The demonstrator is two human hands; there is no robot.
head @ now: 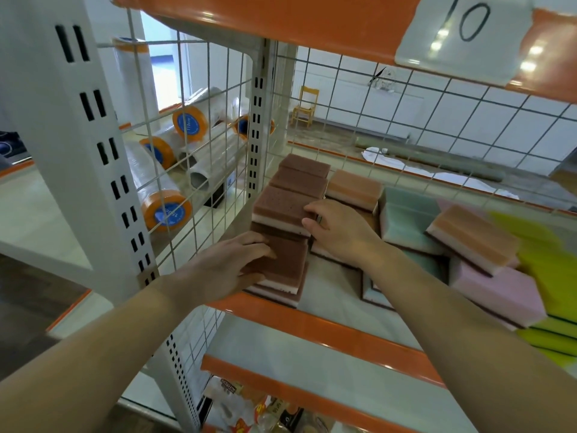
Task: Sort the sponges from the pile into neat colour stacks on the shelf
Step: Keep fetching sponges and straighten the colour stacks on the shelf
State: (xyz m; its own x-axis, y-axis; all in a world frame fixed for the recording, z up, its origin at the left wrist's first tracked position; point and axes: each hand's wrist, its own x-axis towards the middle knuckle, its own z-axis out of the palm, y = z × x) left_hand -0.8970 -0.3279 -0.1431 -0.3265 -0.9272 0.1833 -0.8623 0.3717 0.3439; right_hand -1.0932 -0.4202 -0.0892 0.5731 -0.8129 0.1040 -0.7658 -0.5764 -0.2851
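Note:
Brown-topped sponges stand in stacks along the left end of the shelf [337, 331]. My left hand [232, 265] grips the front brown stack [285, 267] from its left side. My right hand [335, 228] holds the right edge of the brown sponge [278, 206] on top of the stack behind it. Two more brown stacks [301, 176] sit further back. To the right lies a loose pile: an orange sponge [354, 187], a teal sponge [409, 220], another orange sponge [474, 239], a pink sponge [496, 292] and yellow-green sponges [549, 264].
A wire grid wall [199, 157] closes the shelf's left side, with plastic film rolls [165, 207] behind it. A wire grid back [406, 126] runs behind the sponges. The upper shelf carries a price tag [462, 35]. Packaged goods [265, 410] sit on the shelf below.

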